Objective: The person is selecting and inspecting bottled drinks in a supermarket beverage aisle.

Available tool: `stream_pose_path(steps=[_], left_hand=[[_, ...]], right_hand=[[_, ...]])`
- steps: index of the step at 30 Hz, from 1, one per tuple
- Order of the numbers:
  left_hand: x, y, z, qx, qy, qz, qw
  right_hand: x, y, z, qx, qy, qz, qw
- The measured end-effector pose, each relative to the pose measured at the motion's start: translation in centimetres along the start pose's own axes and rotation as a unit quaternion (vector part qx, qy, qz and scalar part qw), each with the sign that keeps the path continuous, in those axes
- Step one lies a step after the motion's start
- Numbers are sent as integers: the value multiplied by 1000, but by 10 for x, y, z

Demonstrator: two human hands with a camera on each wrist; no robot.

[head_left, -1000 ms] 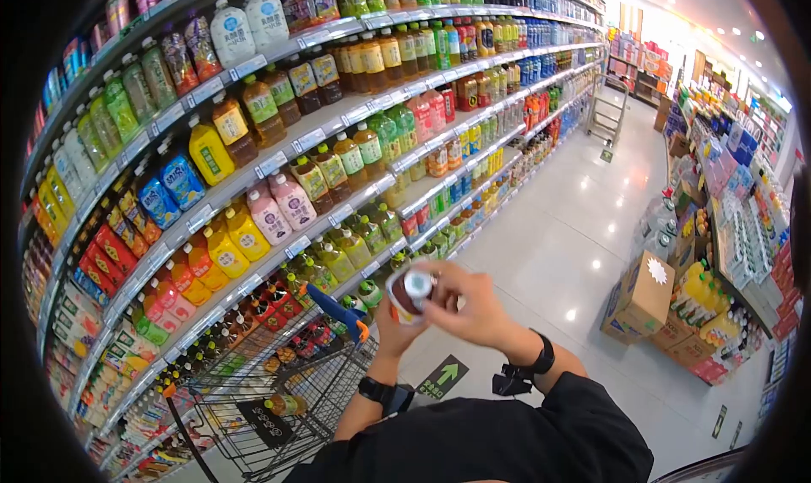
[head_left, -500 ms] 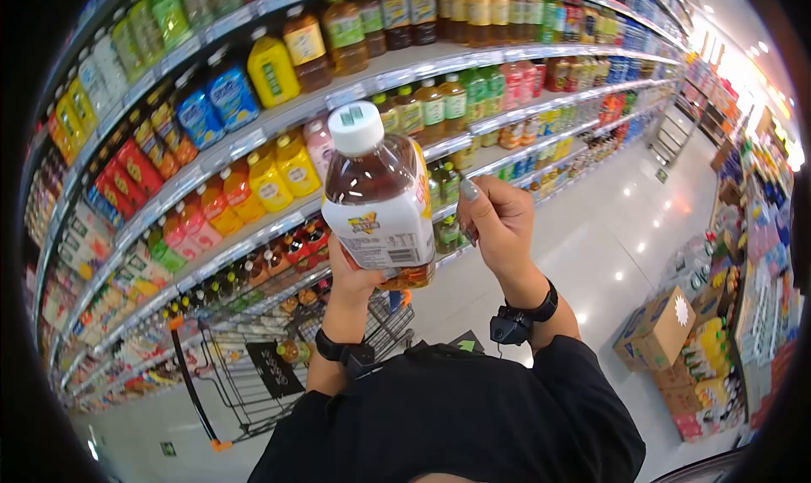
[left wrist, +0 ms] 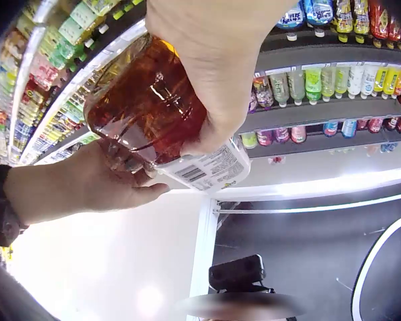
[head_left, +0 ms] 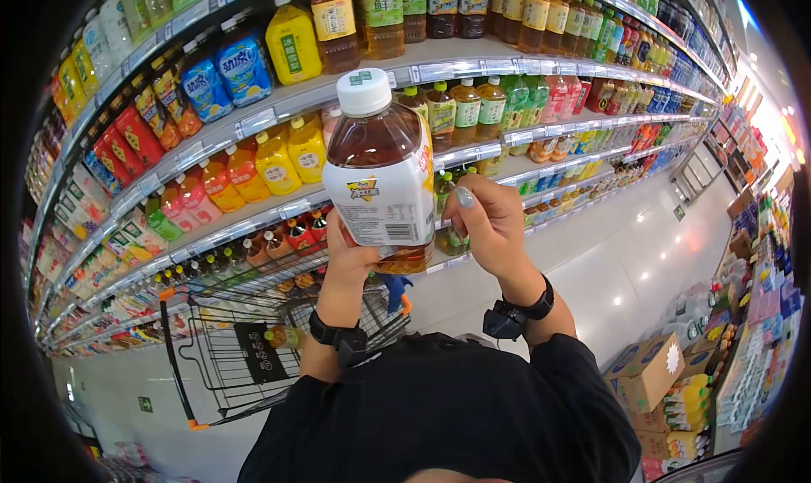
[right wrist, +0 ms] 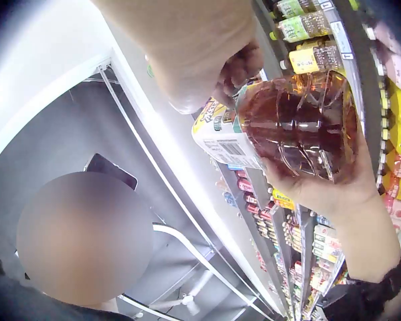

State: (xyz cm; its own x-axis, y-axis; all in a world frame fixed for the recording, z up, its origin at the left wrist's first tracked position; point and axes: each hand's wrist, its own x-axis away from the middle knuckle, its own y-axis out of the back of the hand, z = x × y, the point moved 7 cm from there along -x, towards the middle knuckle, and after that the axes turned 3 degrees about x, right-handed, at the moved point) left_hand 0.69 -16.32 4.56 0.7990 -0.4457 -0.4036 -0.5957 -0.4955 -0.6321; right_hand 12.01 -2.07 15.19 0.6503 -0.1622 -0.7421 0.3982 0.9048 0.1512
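Observation:
A large bottle of reddish-brown drink (head_left: 378,174) stands nearly upright before the chest in the head view, its white cap (head_left: 364,92) on and its white label with a barcode towards the camera. My left hand (head_left: 349,253) grips its lower part, thumb across the front. Just right of the bottle, my right hand (head_left: 493,229) is raised with curled fingers and nothing visible in them. The left wrist view shows the bottle's underside (left wrist: 147,100) with the left hand (left wrist: 214,60) round it. In the right wrist view the right hand (right wrist: 200,50) is beside the label.
Shelves of bottled drinks (head_left: 397,69) curve across the front and left. A wire shopping cart (head_left: 220,356) at lower left holds one bottle (head_left: 284,337). At right are cardboard boxes (head_left: 646,369) and stacked goods; a step ladder (head_left: 699,174) stands far down the aisle.
The bottle has come up from between both hands, and its label now shows. The right hand has moved off the bottle to the right. The head view has turned left, with the shelves closer.

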Motion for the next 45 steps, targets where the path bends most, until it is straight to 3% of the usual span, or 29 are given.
stream_pose_path(steps=[4, 5, 6, 8, 10, 13, 16, 21, 24, 25, 26, 31, 35, 37, 41, 44, 45], left_hand=[[-19, -20, 34, -12, 39, -13, 999], [-24, -27, 43, 4, 45, -28, 999], [-31, -33, 50, 20, 51, -41, 998], [-47, -45, 65, 42, 56, -7, 998], [-63, -69, 70, 32, 63, 16, 997], [-75, -89, 88, 19, 63, -18, 998], [-75, -88, 120, 33, 108, -30, 993], [-73, -92, 136, 1, 131, -11, 991], [-72, -104, 132, -63, 121, 25, 990], [-72, -105, 132, -102, 101, 38, 989], [-72, -107, 129, -141, 79, 50, 986], [-69, -106, 147, -155, 108, 75, 979], [-71, -114, 136, -330, 19, 112, 937], [-72, -128, 123, -319, -25, 131, 938], [-69, -133, 119, -326, -94, 119, 933], [-64, -143, 121, -458, -100, 115, 876], [-62, -142, 126, -445, -126, 104, 880]], right_hand=[[-6, 33, -27, 2, -72, -9, 997], [-10, 43, -25, 61, -25, 0, 998], [-13, 51, -33, 50, -43, -4, 998], [-14, 69, -53, 31, -78, -15, 996], [-8, 84, -82, 17, -113, 29, 993], [4, 88, -103, 14, -163, 93, 982], [26, 82, -137, -128, -218, 95, 963], [34, 93, -149, -154, -187, 72, 968], [41, 91, -148, -239, -221, 58, 944], [44, 94, -154, -187, -195, 68, 960], [47, 93, -151, -248, -176, 28, 952], [60, 104, -159, -225, -158, -51, 960], [42, 132, -132, 2, -93, -114, 989], [36, 142, -123, 81, -46, -116, 989], [26, 150, -87, 252, 34, -160, 954], [27, 153, -83, 302, 61, -166, 937], [28, 154, -85, 310, 67, -165, 934]])
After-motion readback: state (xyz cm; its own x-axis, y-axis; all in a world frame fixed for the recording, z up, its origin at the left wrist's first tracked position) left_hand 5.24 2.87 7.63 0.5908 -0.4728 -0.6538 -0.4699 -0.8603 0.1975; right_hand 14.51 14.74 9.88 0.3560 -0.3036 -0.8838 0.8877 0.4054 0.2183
